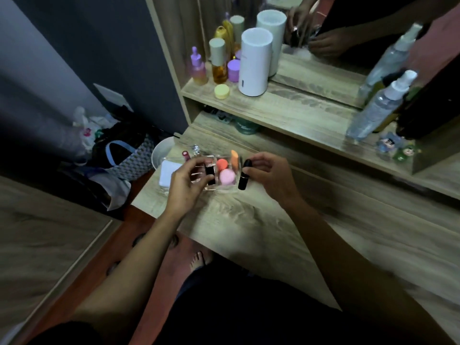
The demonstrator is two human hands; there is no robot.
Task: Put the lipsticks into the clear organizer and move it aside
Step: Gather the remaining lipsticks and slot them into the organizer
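Note:
A clear organizer (234, 189) sits on the wooden vanity top, holding a pink sponge (227, 177), an orange-red sponge (221, 164) and an orange sponge (234, 157). My left hand (185, 184) grips a black lipstick (209, 174) upright over the organizer's left compartment. Just right of the organizer, my right hand (267, 174) pinches a second black lipstick (244, 174) by its upper part, its base near the table.
A white pad (169, 173) and a white bowl (161, 151) lie left of the organizer at the table edge. The upper shelf carries bottles (219, 64), a white cylinder (255, 62), a spray bottle (375, 108) and a mirror. Bags lie on the floor at left.

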